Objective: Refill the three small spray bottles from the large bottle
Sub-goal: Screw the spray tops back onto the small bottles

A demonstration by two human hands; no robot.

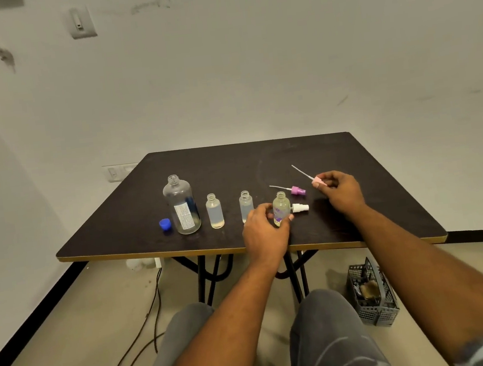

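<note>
The large clear bottle (182, 208) stands uncapped at the left of the dark table (371, 198), with its blue cap (165, 224) lying beside it. Two small open bottles (215, 211) (246, 202) stand to its right. My left hand (265, 232) grips the third small bottle (281, 207), also uncapped, upright on the table. My right hand (342, 191) pinches a pink spray head (316, 181) with its dip tube pointing up and left. A purple spray head (296, 190) and a white spray head (300, 207) lie between my hands.
A grey plastic basket (372, 294) sits on the floor at the right under the table's front edge. Cables (148, 323) trail across the floor at the left. My knees are just below the table's near edge (152, 252).
</note>
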